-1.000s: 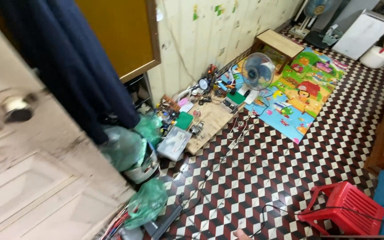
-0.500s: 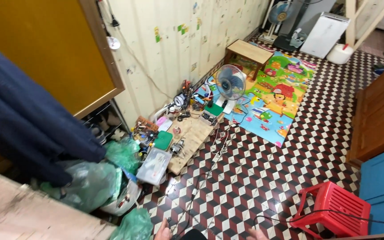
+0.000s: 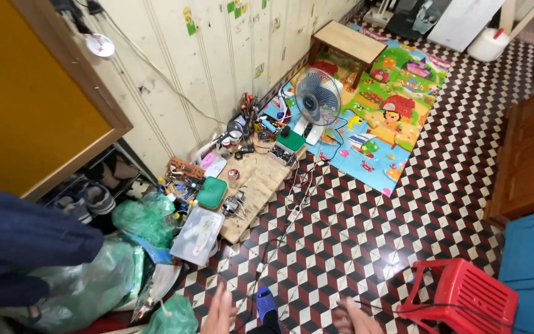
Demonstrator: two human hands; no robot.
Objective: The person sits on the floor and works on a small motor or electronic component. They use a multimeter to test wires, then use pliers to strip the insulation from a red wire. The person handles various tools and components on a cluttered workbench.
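Observation:
Only the tips of my hands show at the bottom edge. My left hand (image 3: 219,311) has its fingers spread and holds nothing. It hangs above the patterned tile floor (image 3: 366,241), beside a blue slipper (image 3: 266,305). My right hand (image 3: 355,320) is low and partly cut off. A thin black cable (image 3: 390,307) runs from beside it towards a red plastic stool (image 3: 468,297). Whether the fingers hold the cable is unclear.
Along the wall lie a cardboard sheet (image 3: 261,182) with tools and small parts, a green case (image 3: 212,192), a clear plastic box (image 3: 198,235) and green bags (image 3: 146,219). A small fan (image 3: 317,99) stands on a colourful play mat (image 3: 390,111), with a low wooden table (image 3: 347,42) beyond it.
The view has swung right and down. The dark hanging cloth has slid to the left edge, and my two hands have come into view at the bottom.

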